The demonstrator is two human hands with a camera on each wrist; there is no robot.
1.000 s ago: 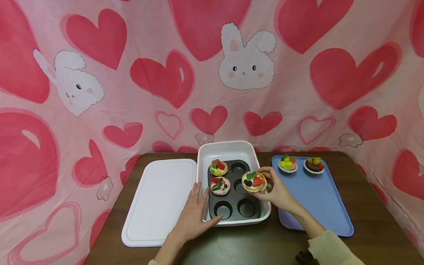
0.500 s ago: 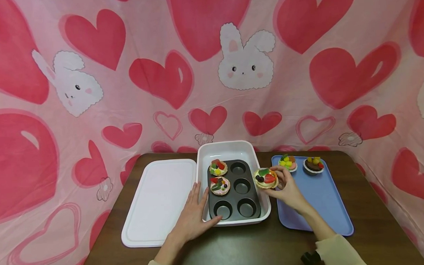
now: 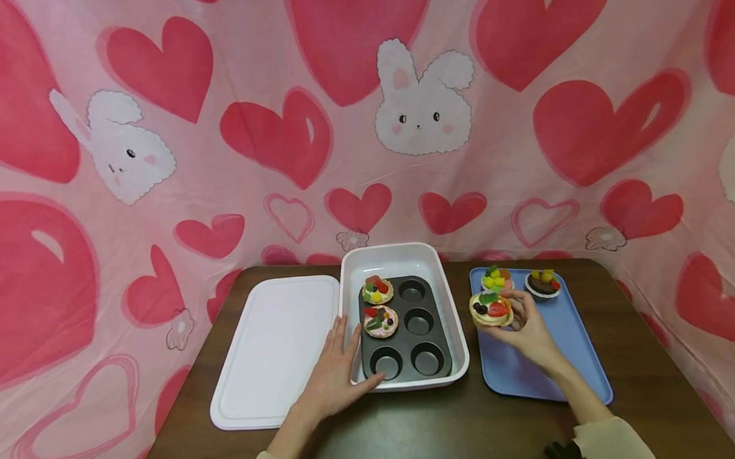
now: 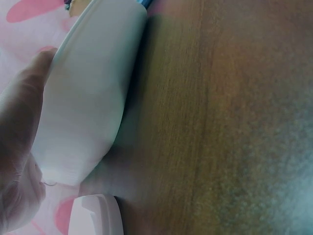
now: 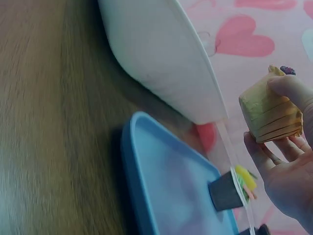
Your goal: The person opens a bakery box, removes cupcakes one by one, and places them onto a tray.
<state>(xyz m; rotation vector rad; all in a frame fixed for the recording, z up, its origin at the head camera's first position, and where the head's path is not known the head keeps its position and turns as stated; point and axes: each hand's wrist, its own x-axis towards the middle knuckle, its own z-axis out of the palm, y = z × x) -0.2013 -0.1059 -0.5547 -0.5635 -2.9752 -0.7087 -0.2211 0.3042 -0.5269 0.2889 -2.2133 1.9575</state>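
My right hand (image 3: 532, 332) holds a fruit tart (image 3: 490, 309) topped with strawberry, dark berries and a green leaf, raised over the left side of the blue tray (image 3: 548, 365). In the right wrist view the tart's pale crust (image 5: 271, 110) shows between thumb and fingers. With fingers spread, my left hand (image 3: 333, 376) rests at the front left rim of the white basin (image 3: 458, 375). Inside the basin lies a dark muffin pan (image 3: 407, 370). Two fruit tarts, one (image 3: 378, 290) behind the other (image 3: 381, 321), sit in its left column.
Two cupcakes stand at the back of the blue tray: one with yellow fruit (image 3: 497, 277), one chocolate (image 3: 542, 285). A white cutting board (image 3: 281, 354) lies left of the basin on the brown table (image 3: 411, 430). A pink heart-print cloth (image 3: 352, 142) hangs behind.
My right hand has carried the fruit tart rightward, from above the muffin pan to over the blue tray. My left hand stays at the basin's rim.
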